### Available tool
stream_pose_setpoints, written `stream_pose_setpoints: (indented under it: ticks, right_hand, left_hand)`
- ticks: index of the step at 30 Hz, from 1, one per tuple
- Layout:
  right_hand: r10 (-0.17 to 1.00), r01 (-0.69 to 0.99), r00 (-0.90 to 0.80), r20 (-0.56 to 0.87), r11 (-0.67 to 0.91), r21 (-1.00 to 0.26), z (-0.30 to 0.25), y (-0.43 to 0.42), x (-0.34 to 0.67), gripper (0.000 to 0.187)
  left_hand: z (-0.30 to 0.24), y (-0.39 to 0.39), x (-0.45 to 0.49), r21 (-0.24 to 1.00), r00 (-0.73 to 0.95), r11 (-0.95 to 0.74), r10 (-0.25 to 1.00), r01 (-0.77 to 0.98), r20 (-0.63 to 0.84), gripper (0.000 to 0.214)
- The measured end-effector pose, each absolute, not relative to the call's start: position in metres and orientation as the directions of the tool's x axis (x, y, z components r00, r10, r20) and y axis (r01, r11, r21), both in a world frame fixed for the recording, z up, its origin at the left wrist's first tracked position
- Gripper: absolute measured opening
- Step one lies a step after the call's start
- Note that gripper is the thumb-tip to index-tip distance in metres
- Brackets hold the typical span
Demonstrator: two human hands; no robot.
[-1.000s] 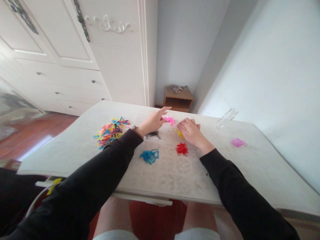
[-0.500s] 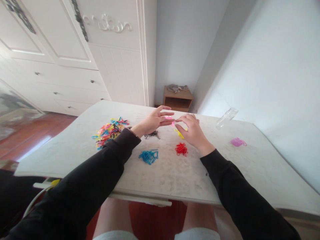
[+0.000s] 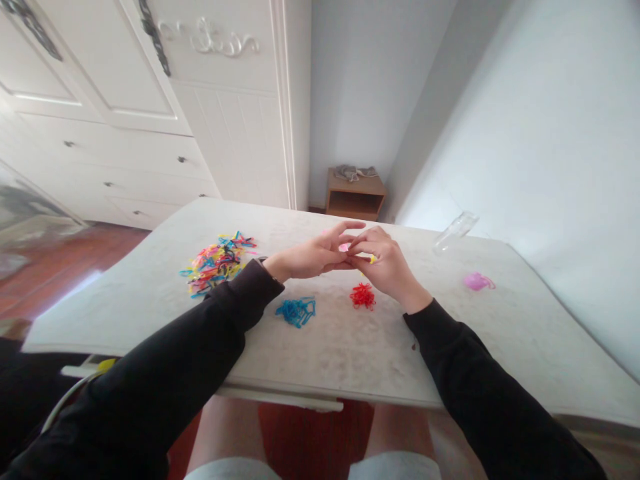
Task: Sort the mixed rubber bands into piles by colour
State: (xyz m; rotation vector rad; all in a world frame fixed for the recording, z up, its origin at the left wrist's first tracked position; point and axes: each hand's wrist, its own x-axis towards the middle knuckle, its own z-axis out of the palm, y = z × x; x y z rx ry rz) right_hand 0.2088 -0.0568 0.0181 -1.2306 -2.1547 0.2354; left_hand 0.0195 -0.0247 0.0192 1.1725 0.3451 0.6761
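My left hand (image 3: 313,257) and my right hand (image 3: 387,265) meet fingertip to fingertip just above the white table (image 3: 350,347). Both are pinched together, and whatever lies between the fingers is too small to make out. A sliver of the pink band pile (image 3: 343,247) shows between the fingers, and a bit of yellow bands (image 3: 373,259) peeks out under my right hand. Nearer to me lie a red band pile (image 3: 363,295) and a blue band pile (image 3: 297,311). A large mixed-colour heap of bands (image 3: 216,262) lies left of my left wrist.
A clear plastic bottle (image 3: 455,231) lies on its side at the table's far right, with a small pink object (image 3: 477,281) in front of it. White cabinets (image 3: 150,100) stand behind, and a wooden side table (image 3: 356,195) sits in the corner.
My left hand left the pink pile and drew back toward my right hand. The two hands have come together in a pinch and now cover the black and pink piles.
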Motion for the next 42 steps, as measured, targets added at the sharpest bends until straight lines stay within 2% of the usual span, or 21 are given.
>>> stream_pose_setpoints:
  ticks: [2, 4, 7, 9, 13, 15, 20, 22, 27, 31, 42]
  right_hand:
    - [0.827, 0.697, -0.337, 0.45, 0.54, -0.472, 0.021, -0.058, 0.215, 0.021]
    - [0.82, 0.667, -0.357, 0.447, 0.559, -0.493, 0.024, -0.059, 0.225, 0.018]
    - [0.799, 0.629, -0.486, 0.353, 0.601, -0.493, 0.029, -0.061, 0.24, 0.013]
    - [0.782, 0.62, -0.564, 0.265, 0.613, -0.489, 0.031, -0.063, 0.247, 0.011]
    - [0.758, 0.623, -0.641, 0.121, 0.606, -0.494, 0.034, -0.066, 0.252, 0.009]
    - [0.764, 0.635, -0.634, 0.118, 0.602, -0.485, 0.033, -0.065, 0.252, 0.006]
    - [0.856, 0.744, -0.411, 0.313, 0.514, -0.427, 0.02, -0.054, 0.249, 0.018]
    - [0.867, 0.774, -0.364, 0.339, 0.485, -0.407, 0.012, -0.048, 0.247, 0.023]
    - [0.845, 0.795, -0.487, 0.223, 0.534, -0.287, -0.001, -0.042, 0.236, 0.031]
    - [0.843, 0.809, -0.514, 0.156, 0.537, -0.239, -0.002, -0.041, 0.231, 0.03]
    - [0.851, 0.791, -0.494, 0.179, 0.525, -0.315, -0.005, -0.04, 0.23, 0.026]
  left_hand:
    - [0.019, -0.022, 0.017, 0.942, 0.762, 0.191, 0.64, -0.275, 0.092, 0.055]
    - [0.02, -0.017, 0.014, 0.965, 0.709, 0.096, 0.696, -0.244, 0.11, 0.046]
    - [0.02, -0.008, 0.008, 0.98, 0.522, -0.11, 0.833, -0.167, 0.183, 0.032]
    - [0.019, -0.004, 0.005, 0.969, 0.413, -0.234, 0.877, -0.081, 0.246, 0.029]
    - [0.017, 0.0, 0.002, 0.902, 0.336, -0.423, 0.865, 0.091, 0.372, 0.025]
    - [0.016, 0.0, 0.002, 0.863, 0.338, -0.481, 0.846, 0.156, 0.411, 0.023]
    - [0.011, 0.004, 0.001, 0.836, 0.331, -0.51, 0.839, 0.201, 0.432, 0.024]
    - [0.009, 0.006, 0.001, 0.827, 0.328, -0.518, 0.837, 0.219, 0.437, 0.023]
    - [0.005, 0.009, 0.002, 0.761, 0.365, -0.573, 0.808, 0.304, 0.462, 0.022]
    - [0.002, 0.012, 0.002, 0.718, 0.364, -0.598, 0.796, 0.356, 0.483, 0.022]
    - [-0.001, 0.013, 0.002, 0.685, 0.372, -0.627, 0.777, 0.372, 0.508, 0.02]
